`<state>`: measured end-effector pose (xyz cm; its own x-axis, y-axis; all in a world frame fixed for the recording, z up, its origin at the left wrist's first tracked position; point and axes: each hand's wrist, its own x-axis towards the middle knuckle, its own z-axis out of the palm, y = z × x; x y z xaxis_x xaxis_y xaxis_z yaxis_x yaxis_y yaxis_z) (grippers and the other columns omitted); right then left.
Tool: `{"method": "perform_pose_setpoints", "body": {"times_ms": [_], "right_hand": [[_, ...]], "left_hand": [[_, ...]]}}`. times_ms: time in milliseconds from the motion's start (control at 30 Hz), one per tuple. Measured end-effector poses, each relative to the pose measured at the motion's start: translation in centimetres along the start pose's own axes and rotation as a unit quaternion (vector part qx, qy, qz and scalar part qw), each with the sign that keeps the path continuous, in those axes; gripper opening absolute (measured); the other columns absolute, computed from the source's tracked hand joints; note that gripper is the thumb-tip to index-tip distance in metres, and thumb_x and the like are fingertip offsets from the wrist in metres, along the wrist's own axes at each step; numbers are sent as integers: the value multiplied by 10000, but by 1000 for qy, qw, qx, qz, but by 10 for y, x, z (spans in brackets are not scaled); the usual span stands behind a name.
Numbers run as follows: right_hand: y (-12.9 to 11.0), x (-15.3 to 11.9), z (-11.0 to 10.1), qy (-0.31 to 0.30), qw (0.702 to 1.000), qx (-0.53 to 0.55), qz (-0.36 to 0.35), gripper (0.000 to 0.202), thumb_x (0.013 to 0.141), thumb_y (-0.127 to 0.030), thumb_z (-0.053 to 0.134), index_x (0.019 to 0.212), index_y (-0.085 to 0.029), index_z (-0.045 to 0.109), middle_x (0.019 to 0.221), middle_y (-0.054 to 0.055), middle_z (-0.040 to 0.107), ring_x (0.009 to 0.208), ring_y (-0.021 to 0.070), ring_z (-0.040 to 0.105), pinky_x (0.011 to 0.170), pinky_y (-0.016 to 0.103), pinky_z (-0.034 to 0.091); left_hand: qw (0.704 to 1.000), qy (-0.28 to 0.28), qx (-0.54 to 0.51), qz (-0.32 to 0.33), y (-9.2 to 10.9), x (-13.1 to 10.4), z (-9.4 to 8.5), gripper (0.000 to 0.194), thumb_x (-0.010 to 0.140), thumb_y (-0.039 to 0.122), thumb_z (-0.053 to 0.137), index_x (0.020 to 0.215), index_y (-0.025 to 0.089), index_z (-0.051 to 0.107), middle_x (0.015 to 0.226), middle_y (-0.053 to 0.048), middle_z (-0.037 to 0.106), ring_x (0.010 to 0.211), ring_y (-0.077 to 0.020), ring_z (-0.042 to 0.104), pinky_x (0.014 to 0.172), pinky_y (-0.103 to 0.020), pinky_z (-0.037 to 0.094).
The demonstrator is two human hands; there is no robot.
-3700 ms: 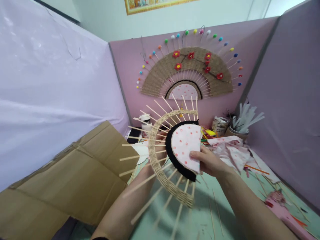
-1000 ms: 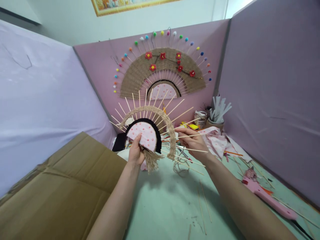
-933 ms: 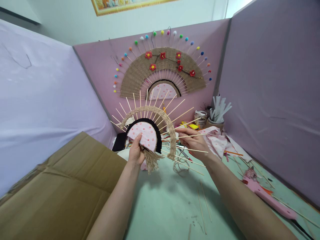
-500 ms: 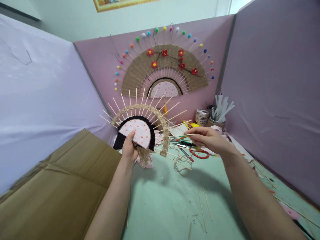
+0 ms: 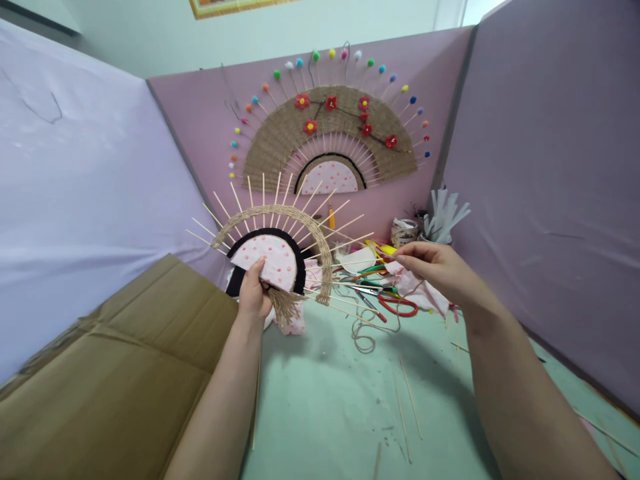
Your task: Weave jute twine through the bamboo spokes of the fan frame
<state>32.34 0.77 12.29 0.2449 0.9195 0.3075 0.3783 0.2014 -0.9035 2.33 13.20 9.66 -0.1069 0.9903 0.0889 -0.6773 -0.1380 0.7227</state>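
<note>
My left hand point(image 5: 256, 293) is closed around the lower edge of a half-made fan point(image 5: 273, 257), thumb on its pink-dotted half-round centre. Thin wooden sticks fan out from the black rim, and a woven twine band point(image 5: 300, 215) runs across them in an arc. A bunch of loose twine ends point(image 5: 285, 307) hangs below the centre. To the right of the sticks, my right hand point(image 5: 425, 263) pinches a strand of twine point(image 5: 357, 240) that stretches to the band's upper right. Slack twine point(image 5: 364, 343) loops on the table below.
Scissors with red handles point(image 5: 399, 306) and other tools lie behind the fan, beside pink cloth point(image 5: 423, 290). A finished fan point(image 5: 270, 143) hangs on the back panel. Cardboard point(image 5: 115, 367) stands at left, jars point(image 5: 404, 232) at the back right. Loose sticks point(image 5: 404, 413) lie in front.
My right hand has moved slightly right and up, away from the sticks, drawing the twine out. The fan in my left hand has shifted a little left.
</note>
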Motion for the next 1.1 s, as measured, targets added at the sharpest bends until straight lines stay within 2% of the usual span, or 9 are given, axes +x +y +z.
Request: {"method": "perform_pose_setpoints", "body": {"times_ms": [100,333,433,567,633,733,833,1000,1100], "right_hand": [[1,-1,-2,-19,1000,6,-13,332,728,-470,673,829,-154,696,685,26,615,562,110,462,492,240,325],[5,-2,-5,-136,990,13,-27,328,744,-474,668,871,-176,724,789,56,669,688,163,571,580,262,416],[9,1,-2,-132,991,18,-21,331,742,-473,668,873,-174,725,805,62,683,720,178,591,605,272,438],[6,1,16,-147,988,35,-26,321,730,-463,671,853,-172,729,816,65,687,729,182,602,613,280,452],[0,-1,31,-173,983,47,-40,313,739,-459,662,851,-176,733,849,67,689,761,182,606,648,284,457],[-9,-8,54,-222,972,51,-56,306,763,-470,632,817,-184,725,808,46,667,699,154,577,609,263,439],[-14,-13,65,-263,963,34,-53,297,782,-472,610,814,-196,713,792,27,650,703,146,569,623,251,445],[-4,-9,61,-257,963,54,-55,323,776,-479,620,838,-174,705,827,48,659,713,149,578,634,258,459],[3,-4,57,-250,965,59,-52,318,770,-467,637,874,-177,717,878,59,684,748,160,603,654,266,469]], "left_hand": [[1000,1,4,6,-1,0,0,113,739,139,657,846,153,692,811,-16,745,696,-114,691,720,-207,548],[1000,11,-6,1,-1,-4,5,103,746,137,656,842,153,689,811,-7,744,694,-101,686,725,-196,541],[999,23,-18,-16,2,-8,10,107,765,124,631,851,159,685,811,-9,746,700,-103,689,745,-198,539],[998,30,-38,-31,3,-15,17,114,783,118,616,866,155,684,789,-4,745,678,-98,688,738,-189,541],[998,30,-46,-40,2,-19,20,112,789,130,618,875,153,685,785,-4,745,673,-97,689,745,-191,543],[998,26,-43,-39,-2,-21,22,122,784,137,629,890,159,686,800,-4,746,693,-104,694,762,-202,544],[999,16,-36,-30,-4,-21,21,144,772,142,642,909,156,684,830,-14,748,731,-114,698,785,-215,542],[999,27,-42,-21,1,-18,20,137,771,153,649,904,160,681,824,-10,745,743,-112,696,797,-216,540],[998,31,-45,-10,4,-18,20,113,779,130,634,876,167,679,805,0,743,724,-103,691,753,-192,540]]}}
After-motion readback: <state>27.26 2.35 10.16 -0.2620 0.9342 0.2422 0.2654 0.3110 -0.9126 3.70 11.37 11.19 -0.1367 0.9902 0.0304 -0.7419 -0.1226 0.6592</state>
